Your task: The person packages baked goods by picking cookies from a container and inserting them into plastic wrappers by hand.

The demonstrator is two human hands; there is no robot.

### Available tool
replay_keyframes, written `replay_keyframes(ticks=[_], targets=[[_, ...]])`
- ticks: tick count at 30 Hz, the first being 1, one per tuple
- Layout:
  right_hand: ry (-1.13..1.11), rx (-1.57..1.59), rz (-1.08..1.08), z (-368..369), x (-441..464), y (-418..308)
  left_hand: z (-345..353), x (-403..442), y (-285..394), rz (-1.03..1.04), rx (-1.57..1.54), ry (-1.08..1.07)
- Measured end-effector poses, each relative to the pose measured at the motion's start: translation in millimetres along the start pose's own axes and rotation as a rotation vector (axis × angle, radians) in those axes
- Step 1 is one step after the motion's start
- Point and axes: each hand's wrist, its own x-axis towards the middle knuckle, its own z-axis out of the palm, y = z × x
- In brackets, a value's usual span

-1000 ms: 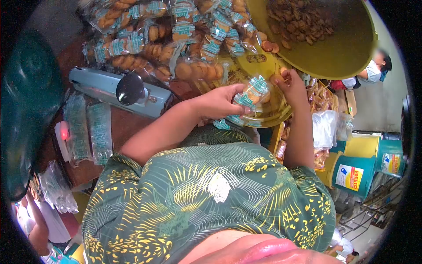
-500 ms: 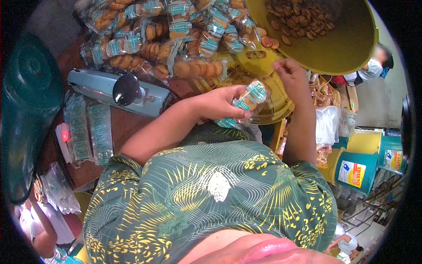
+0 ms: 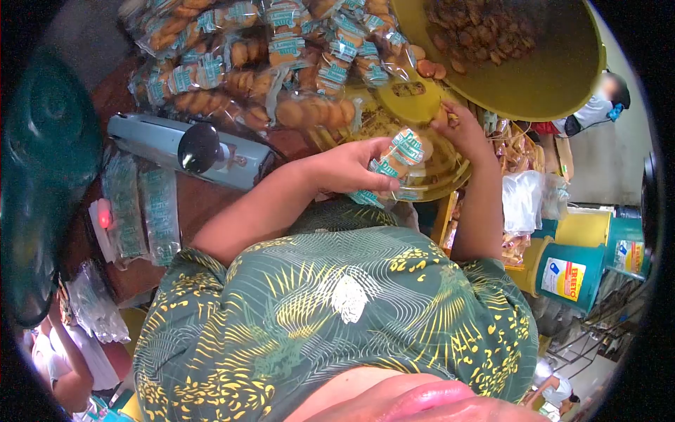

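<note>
My left hand (image 3: 355,165) is closed around a clear printed packet (image 3: 399,156) with biscuits inside, held in front of my chest. To its right, my right hand (image 3: 460,130) is at the edge of a yellow plastic lid (image 3: 408,105), below the mouth of a tilted yellow bucket (image 3: 576,84). Its fingers are curled together; what they hold, if anything, is too small to make out. Brown biscuits (image 3: 485,32) lie inside the bucket, and a few sit at its rim. Filled biscuit packets (image 3: 316,111) are piled beyond my left hand.
A grey-blue bag sealer (image 3: 165,144) lies on the brown table (image 3: 204,211), with flat printed bags (image 3: 160,211) beside it. A green chair (image 3: 49,141) stands at left. Teal and yellow buckets (image 3: 569,281) are at right. Other people (image 3: 598,105) are nearby.
My right hand has moved slightly down and left, its fingers curling at the yellow lid's edge. My left hand keeps the packet in almost the same place.
</note>
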Motion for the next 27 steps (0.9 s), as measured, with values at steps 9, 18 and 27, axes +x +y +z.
replay_keyframes(ticks=[9, 18, 27], targets=[[-0.067, -0.162, 0.07, 6, -10, -19, -1, 2, -4, 0.079, 0.005, -0.001], [0.063, 0.52, -0.172, -12, -16, -46, -2, 2, -7, 0.046, 0.055, 0.014], [-0.589, 0.813, -0.214, 1, -22, -96, 0, 1, -1, 0.002, -0.124, -0.055]])
